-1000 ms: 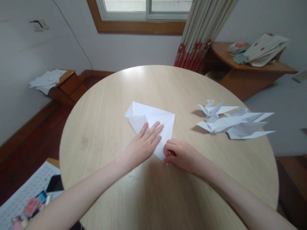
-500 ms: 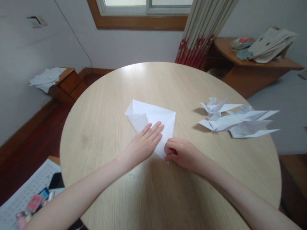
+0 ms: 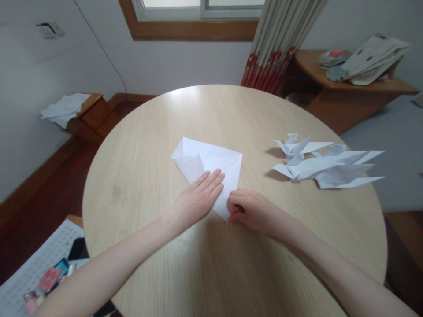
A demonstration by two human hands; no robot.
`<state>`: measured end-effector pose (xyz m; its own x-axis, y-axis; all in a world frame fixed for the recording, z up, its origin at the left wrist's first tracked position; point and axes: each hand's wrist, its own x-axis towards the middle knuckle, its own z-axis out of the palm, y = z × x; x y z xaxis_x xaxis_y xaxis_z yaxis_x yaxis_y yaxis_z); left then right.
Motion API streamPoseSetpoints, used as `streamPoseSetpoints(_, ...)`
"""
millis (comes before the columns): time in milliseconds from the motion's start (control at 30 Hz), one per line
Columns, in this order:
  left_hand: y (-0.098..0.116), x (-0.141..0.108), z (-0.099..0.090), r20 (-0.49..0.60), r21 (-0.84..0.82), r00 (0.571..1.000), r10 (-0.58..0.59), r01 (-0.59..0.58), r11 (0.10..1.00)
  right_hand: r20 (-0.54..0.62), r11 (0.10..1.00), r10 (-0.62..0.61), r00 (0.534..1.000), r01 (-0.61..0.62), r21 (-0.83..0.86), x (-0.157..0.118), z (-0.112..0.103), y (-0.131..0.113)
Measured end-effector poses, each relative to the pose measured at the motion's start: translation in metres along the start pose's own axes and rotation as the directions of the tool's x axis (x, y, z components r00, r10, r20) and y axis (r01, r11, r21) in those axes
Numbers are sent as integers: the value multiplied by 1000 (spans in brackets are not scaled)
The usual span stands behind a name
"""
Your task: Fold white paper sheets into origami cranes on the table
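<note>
A partly folded sheet of white paper [image 3: 220, 156] lies on the round wooden table [image 3: 145, 145], with a raised flap at its left end. My left hand [image 3: 200, 193] rests flat across the paper, fingers stretched out and pressing on it. At the paper's near right corner, my right hand [image 3: 249, 209] is closed, its curled fingers and thumb gripping the edge. That corner is partly hidden by the fingers. Over on the right side of the table sit several folded paper cranes [image 3: 317, 165], bunched together and overlapping.
Below left of the table, a surface holds a dark phone [image 3: 78, 249] and small colourful items [image 3: 49, 279]. White papers [image 3: 66, 108] lie on a low cabinet at the left wall. A corner shelf [image 3: 360, 88] with a cloth bag [image 3: 376, 59] stands back right, beside a curtain [image 3: 277, 44].
Hardly anything differs. My right fingers have shifted very slightly at the paper's near corner, covering its tip more. My left hand stays nearly in place on the paper.
</note>
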<state>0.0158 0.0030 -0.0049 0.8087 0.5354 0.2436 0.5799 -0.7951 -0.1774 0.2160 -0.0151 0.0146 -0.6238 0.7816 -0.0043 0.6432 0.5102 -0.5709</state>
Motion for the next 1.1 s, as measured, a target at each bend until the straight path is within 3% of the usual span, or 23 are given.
streamPoseSetpoints(300,0,0,1,13,-4,1000,-3,3,1000,54,999,-2,999,0,42,0,-1,5)
streamPoseSetpoints(433,-1,1,-2,28,-5,1000,-7,7,1000,18,997,16,1000,-17,80,-1,-1,4)
streamPoseSetpoints(667,-1,1,-2,-4,6,1000,-2,2,1000,-13,999,29,999,-29,24,-3,0,-2)
streamPoseSetpoints(867,-6,-1,-7,-30,-80,1000,5,-7,997,-17,999,-19,1000,19,-45,-6,6,2)
streamPoseSetpoints(1100,-12,-4,-24,73,-247,997,-18,35,968,-82,988,-27,996,39,149,-8,4,7)
